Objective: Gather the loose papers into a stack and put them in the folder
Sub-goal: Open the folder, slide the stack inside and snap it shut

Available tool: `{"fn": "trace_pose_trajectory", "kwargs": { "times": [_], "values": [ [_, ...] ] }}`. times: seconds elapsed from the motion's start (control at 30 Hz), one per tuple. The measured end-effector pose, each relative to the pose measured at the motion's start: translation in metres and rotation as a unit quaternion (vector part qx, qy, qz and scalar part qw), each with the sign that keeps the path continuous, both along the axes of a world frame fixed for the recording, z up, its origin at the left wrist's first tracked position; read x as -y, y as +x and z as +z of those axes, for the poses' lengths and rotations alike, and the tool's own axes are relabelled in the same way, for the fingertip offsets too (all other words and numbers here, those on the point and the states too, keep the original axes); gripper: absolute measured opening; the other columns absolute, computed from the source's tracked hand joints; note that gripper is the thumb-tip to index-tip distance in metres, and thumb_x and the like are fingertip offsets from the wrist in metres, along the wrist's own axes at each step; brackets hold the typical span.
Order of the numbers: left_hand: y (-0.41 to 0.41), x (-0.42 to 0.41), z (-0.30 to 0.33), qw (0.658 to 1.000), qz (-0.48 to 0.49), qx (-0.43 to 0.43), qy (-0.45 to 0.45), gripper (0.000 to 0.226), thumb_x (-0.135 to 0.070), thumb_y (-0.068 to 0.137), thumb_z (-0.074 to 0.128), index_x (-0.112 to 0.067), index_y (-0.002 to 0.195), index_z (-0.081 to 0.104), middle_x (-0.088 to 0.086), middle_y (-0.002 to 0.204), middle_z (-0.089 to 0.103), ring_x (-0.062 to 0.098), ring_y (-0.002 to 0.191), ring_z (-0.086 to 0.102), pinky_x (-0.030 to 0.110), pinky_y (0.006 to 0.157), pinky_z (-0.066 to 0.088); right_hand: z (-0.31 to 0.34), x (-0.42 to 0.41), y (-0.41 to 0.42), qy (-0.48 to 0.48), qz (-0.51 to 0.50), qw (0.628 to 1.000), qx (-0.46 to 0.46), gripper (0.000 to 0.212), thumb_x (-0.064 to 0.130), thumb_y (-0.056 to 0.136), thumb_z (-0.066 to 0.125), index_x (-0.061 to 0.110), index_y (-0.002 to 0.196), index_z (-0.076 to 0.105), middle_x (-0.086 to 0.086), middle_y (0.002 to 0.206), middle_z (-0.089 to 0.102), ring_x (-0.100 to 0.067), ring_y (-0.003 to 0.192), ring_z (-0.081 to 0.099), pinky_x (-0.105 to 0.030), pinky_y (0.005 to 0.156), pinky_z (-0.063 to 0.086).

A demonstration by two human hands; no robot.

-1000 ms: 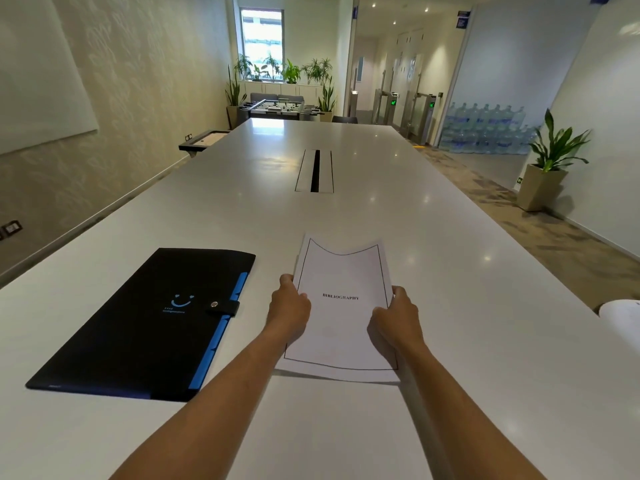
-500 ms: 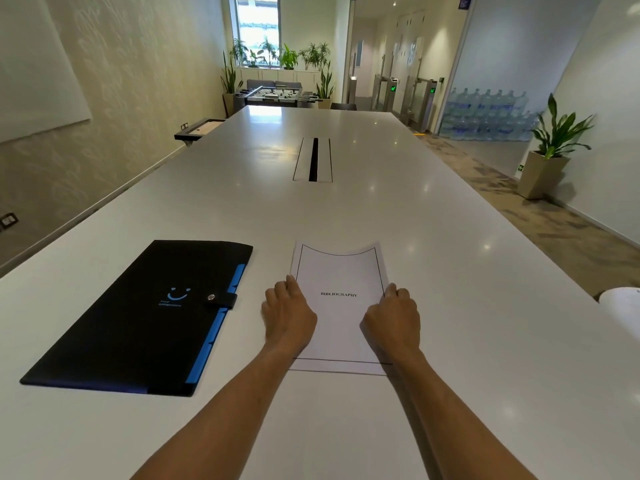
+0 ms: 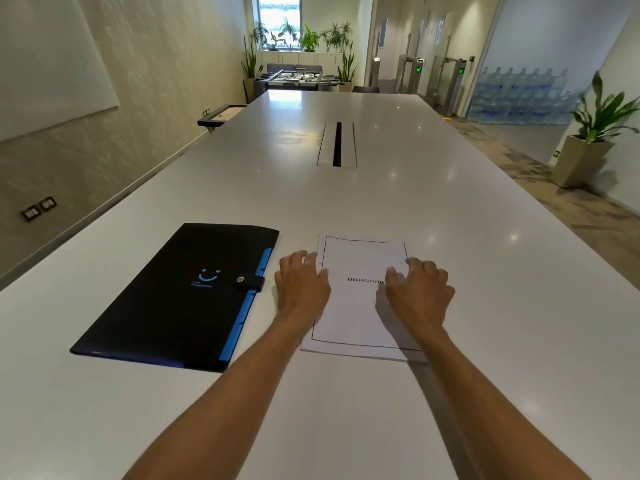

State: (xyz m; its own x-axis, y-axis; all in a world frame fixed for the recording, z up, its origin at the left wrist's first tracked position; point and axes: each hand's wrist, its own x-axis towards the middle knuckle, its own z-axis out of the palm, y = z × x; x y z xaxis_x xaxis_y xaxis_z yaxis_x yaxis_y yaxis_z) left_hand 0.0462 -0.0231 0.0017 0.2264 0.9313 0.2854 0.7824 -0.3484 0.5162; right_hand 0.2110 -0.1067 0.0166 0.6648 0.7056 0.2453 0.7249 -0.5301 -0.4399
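Note:
A stack of white papers lies flat on the white table, its top sheet framed in black and headed BIBLIOGRAPHY. My left hand hovers over the stack's left edge, fingers spread and holding nothing. My right hand is over the right half of the sheet, fingers apart, covering the end of the heading. To the left lies a black folder with a blue edge and a smile logo, closed with its snap strap fastened.
A cable slot runs along the table's middle, farther off. A potted plant stands on the floor at the right, water bottles behind it. A wall runs along the left side.
The papers were held curled up off the table in both hands, then laid flat. Both hands have now let go and lifted, fingers spread, above the stack.

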Motion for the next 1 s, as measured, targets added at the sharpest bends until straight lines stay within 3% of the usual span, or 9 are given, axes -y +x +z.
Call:
{"fn": "trace_pose_trajectory", "kwargs": {
  "times": [0.13,0.27,0.47,0.63,0.8,1.0],
  "values": [
    [-0.034,-0.023,0.015,0.998,0.029,-0.009,0.063,0.031,-0.022,0.095,0.052,-0.019,0.125,0.059,0.003,0.134,0.055,0.021,0.129,0.042,0.039,0.104,0.034,0.010,-0.024,-0.032,0.072,0.107,0.992,0.002,0.042,0.038,0.092,0.051,0.012,0.124,0.062,-0.013,0.129,0.059,-0.031,0.120,0.048,-0.043,0.096,0.038],
    [-0.079,-0.048,0.024,0.993,0.062,-0.059,0.082,0.030,-0.009,0.091,0.052,-0.010,0.117,0.064,0.009,0.122,0.064,0.024,0.116,0.055,0.039,0.097,0.040,0.008,-0.053,-0.082,0.065,0.225,0.972,-0.004,0.038,0.037,0.092,0.054,0.013,0.118,0.067,-0.009,0.124,0.063,-0.027,0.113,0.053,-0.039,0.094,0.042],
    [-0.117,-0.050,0.008,0.997,0.066,-0.021,-0.022,0.035,-0.007,0.093,0.049,-0.007,0.126,0.058,0.011,0.130,0.060,0.025,0.120,0.055,0.044,0.105,0.042,-0.007,-0.084,-0.149,0.042,0.362,0.931,-0.004,0.032,0.035,0.094,0.054,0.014,0.112,0.069,-0.006,0.113,0.064,-0.021,0.105,0.054,-0.036,0.090,0.046],
    [-0.128,-0.046,-0.004,0.993,0.044,0.059,-0.094,0.041,0.001,0.092,0.044,-0.007,0.131,0.055,0.011,0.140,0.052,0.026,0.135,0.041,0.040,0.112,0.032,-0.017,-0.098,-0.171,0.013,0.385,0.922,0.036,0.025,0.037,0.092,0.055,0.015,0.093,0.068,-0.004,0.096,0.060,-0.018,0.092,0.053,-0.035,0.085,0.047],
    [-0.128,-0.046,-0.009,0.993,0.042,0.051,-0.100,0.044,-0.003,0.092,0.050,-0.011,0.135,0.051,0.009,0.151,0.041,0.028,0.146,0.023,0.047,0.119,0.018,-0.015,-0.108,-0.178,0.010,0.379,0.923,0.059,0.026,0.039,0.091,0.057,0.015,0.087,0.065,-0.001,0.087,0.051,-0.016,0.086,0.052,-0.032,0.078,0.048],
    [-0.126,-0.046,-0.009,0.996,0.047,0.012,-0.072,0.048,-0.001,0.095,0.046,-0.009,0.142,0.042,0.009,0.155,0.034,0.023,0.147,0.018,0.039,0.119,0.009,-0.015,-0.109,-0.180,-0.025,0.424,0.883,0.200,0.020,0.025,0.095,0.055,0.008,0.098,0.065,-0.011,0.100,0.063,-0.022,0.095,0.059,-0.033,0.080,0.049]
  ]
}}
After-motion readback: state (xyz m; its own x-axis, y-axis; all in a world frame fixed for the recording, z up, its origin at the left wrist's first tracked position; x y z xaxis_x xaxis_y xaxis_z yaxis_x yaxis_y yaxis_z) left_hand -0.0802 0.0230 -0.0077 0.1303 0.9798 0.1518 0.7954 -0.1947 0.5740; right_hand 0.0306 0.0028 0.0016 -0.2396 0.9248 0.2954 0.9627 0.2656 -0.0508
